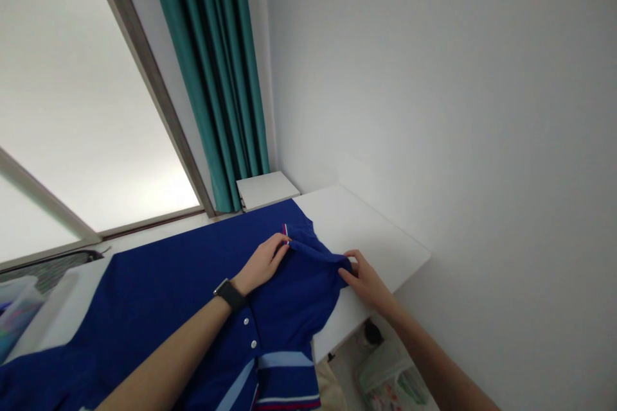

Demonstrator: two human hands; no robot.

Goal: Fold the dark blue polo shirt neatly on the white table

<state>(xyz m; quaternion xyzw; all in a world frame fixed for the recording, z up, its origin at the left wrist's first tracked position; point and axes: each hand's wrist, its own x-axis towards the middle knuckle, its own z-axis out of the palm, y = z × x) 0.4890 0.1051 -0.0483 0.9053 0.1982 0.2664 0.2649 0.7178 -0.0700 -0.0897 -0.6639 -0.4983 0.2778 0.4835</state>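
A blue polo shirt with white buttons, pale blue bands and red-and-white striped trim lies spread over a white table. My left hand, with a dark watch on its wrist, pinches the fabric beside a short piece of striped trim. To its right, my right hand grips the cloth's right-hand edge between thumb and fingers. Between both hands the fabric is drawn into a raised fold. Part of the garment is hidden under my left forearm, and it runs out of view at the bottom left.
The white table meets a pale wall on the right. Behind it stand a small white surface and a teal curtain. A clear plastic bin is at far left; a translucent container sits below the table's right edge.
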